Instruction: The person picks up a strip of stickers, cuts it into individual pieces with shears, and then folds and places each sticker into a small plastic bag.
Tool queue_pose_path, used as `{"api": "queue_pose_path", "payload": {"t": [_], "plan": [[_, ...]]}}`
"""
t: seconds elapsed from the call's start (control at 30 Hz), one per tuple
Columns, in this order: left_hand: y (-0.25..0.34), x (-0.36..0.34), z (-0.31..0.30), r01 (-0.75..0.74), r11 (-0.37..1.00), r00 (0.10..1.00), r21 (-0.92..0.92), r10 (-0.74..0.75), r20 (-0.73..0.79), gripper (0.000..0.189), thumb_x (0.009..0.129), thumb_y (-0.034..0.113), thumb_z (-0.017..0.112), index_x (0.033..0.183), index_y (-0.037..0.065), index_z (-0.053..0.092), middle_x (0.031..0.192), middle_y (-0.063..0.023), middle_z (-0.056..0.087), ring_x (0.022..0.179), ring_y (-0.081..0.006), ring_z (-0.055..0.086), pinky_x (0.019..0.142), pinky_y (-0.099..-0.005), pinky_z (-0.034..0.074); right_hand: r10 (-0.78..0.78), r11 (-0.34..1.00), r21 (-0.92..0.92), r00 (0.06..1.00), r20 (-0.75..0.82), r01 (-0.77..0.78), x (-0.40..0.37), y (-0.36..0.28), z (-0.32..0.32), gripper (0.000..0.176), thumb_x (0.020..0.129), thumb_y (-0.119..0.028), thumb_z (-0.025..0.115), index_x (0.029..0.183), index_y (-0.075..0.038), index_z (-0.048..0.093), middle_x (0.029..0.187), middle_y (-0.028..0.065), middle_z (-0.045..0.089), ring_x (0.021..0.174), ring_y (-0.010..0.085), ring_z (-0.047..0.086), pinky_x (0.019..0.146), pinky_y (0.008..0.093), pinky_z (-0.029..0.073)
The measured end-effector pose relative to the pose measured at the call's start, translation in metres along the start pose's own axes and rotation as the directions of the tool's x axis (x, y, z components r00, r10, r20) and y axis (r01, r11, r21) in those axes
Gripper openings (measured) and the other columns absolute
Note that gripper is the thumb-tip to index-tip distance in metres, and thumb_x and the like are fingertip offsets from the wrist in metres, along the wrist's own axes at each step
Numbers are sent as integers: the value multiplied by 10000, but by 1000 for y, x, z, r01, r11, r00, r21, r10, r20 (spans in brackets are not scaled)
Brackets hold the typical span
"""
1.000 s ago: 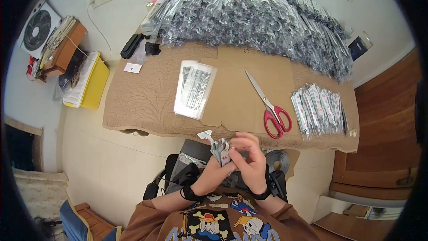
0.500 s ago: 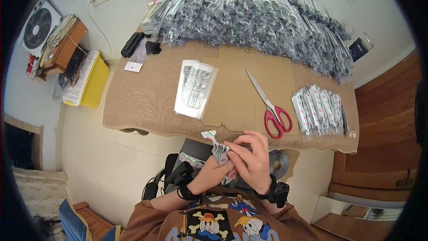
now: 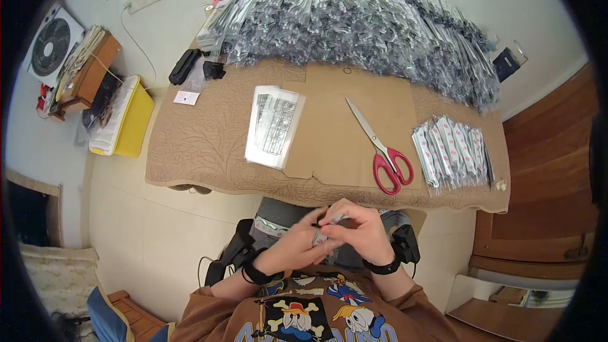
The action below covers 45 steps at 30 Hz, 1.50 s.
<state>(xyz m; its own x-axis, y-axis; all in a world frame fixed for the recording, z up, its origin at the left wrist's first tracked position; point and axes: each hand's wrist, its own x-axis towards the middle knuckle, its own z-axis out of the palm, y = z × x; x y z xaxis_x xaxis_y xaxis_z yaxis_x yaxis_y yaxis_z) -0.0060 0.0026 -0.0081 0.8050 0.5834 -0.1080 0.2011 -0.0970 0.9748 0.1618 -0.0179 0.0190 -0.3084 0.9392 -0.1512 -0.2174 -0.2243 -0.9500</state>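
My left hand (image 3: pixel 294 247) is closed round a folded strip (image 3: pixel 322 235), whitish with a printed pattern, in front of my lap. My right hand (image 3: pixel 362 233) pinches the upper part of the same strip, thumb and fingers together. Most of the strip is hidden by my fingers. Another printed strip (image 3: pixel 271 227), white with a green wavy line and red marks, lies on the grey surface just beyond my left hand. Past my hands, on the table, rest scissors with red handles (image 3: pixel 394 171), blades pointing away.
On the brown quilted table cover (image 3: pixel 196 145) lie a cardboard sheet (image 3: pixel 335 145), clear sleeves with printed paper (image 3: pixel 273 128) and a bundle of bagged printed strips (image 3: pixel 448 152). A large heap of similar bags (image 3: pixel 354 25) fills the back. A yellow bin (image 3: pixel 134 120) stands left.
The strip's loose end, which stuck up beyond my left hand, no longer shows. My right hand has come down closer to my left, with its fingers pinched on the strip.
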Motion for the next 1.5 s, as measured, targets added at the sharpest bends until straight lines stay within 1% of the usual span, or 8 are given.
{"api": "queue_pose_path", "payload": {"t": [0.07, 0.17, 0.33, 0.47, 0.6, 1.03, 1.13, 1.5], "plan": [[0, -1, 0, -188, 973, 968, 132, 206, -143, 223, 861, 227, 545, 888, 6, 546, 775, -79, 590, 536, -79, 534, 499, -216, 440, 27, 998, 48, 1000, -13, -27, 2, -4, 1, 130, 759, 47, 589, 880, 1, 608, 884, 72, 559, 823, 129, 533, 721, 250, 438], [10, -4, -5, 188, 963, 982, -191, -190, 8, 338, 822, 372, 567, 973, 70, 565, 704, -42, 620, 899, -204, 577, 974, -354, 322, -231, 959, -186, 970, -77, 214, 6, 2, -7, 146, 732, 42, 604, 865, -14, 619, 873, 71, 564, 819, 152, 541, 718, 266, 444], [7, -1, 1, -116, 989, 972, 87, 131, -192, 416, 781, 398, 611, 1047, 84, 552, 934, -79, 621, 1021, -201, 535, 1008, -360, 273, -628, 378, -749, 745, 225, 545, 6, -10, -11, 221, 655, 28, 629, 864, -40, 643, 891, 78, 572, 826, 221, 554, 734, 307, 453], [2, -1, -5, -125, 978, 978, 168, 150, -144, 480, 748, 418, 642, 1081, 89, 536, 1130, -95, 550, 1103, -217, 483, 1011, -370, 266, -600, 312, -745, 731, 327, 589, 6, -6, -11, 278, 609, 5, 637, 881, -49, 655, 906, 89, 580, 859, 272, 543, 771, 340, 445], [12, 2, -9, -277, 933, 924, 230, 325, -201, 400, 805, 366, 595, 1061, 64, 540, 915, -83, 616, 934, -229, 569, 995, -379, 300, -611, 348, -736, 736, 291, 580, 3, -3, -8, 255, 682, 4, 622, 935, -26, 634, 928, 97, 588, 936, 268, 524, 793, 328, 437], [12, -3, -8, 140, 888, 989, -439, -143, 26, 332, 920, 312, 420, 1036, 41, 574, 545, 5, 489, 491, -60, 480, 459, -210, 371, -460, 871, -335, 837, -296, 360, 3, -6, 7, 165, 832, -17, 484, 917, 30, 618, 910, 118, 594, 940, 223, 534, 791, 302, 425], [22, -6, -13, 246, 920, 966, -305, -208, 154, 337, 915, 322, 430, 1057, 59, 586, 572, 2, 491, 495, -65, 479, 454, -212, 374, -183, 899, -374, 971, 154, 229, 9, -22, -9, 141, 822, 9, 503, 907, 24, 615, 891, 106, 594, 838, 180, 564, 714, 269, 442], [35, -6, -16, 195, 964, 957, -183, -146, 251, 324, 907, 331, 445, 1105, 110, 574, 666, -26, 505, 485, -64, 470, 449, -226, 386, -137, 808, -478, 899, 416, 344, 12, -31, -24, 102, 797, -8, 551, 890, -3, 591, 870, 96, 597, 759, 163, 582, 671, 275, 454]]}}
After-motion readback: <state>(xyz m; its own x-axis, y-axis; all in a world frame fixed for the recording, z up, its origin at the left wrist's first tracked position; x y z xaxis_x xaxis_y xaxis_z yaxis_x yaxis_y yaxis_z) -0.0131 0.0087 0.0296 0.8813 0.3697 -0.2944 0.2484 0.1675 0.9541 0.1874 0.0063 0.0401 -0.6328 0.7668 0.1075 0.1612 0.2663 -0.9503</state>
